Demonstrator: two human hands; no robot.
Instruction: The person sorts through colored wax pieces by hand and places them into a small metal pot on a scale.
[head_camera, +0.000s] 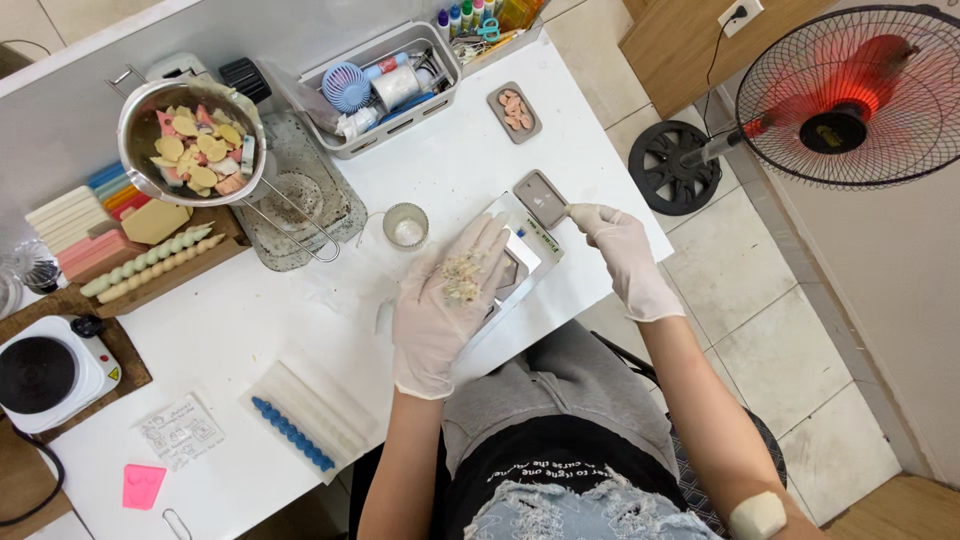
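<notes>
Gloved left hand (447, 300) lies flat, fingers spread wide, pale flakes on its back, pressing a clear sleeve (520, 262) on the white counter (300, 330) | right hand (622, 255) bent at wrist, fingertips pinching a small brown slab (541, 198) at the sleeve's far end | glass cup (405, 226) just left.

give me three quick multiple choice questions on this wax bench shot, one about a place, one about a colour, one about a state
1. Where is the small glass cup?
A. just left of the left hand
B. on the hot plate
C. inside the basket

2. What colour is the twisted candle in the clear mould?
A. pink
B. blue
C. green

3. What is the right hand doing?
A. resting flat
B. pinching the brown square mould
C. hanging off the table

Answers:
1. A, the glass cup stands by the left hand.
2. B, the candle is blue.
3. B, the right hand grips the brown mould.
</notes>
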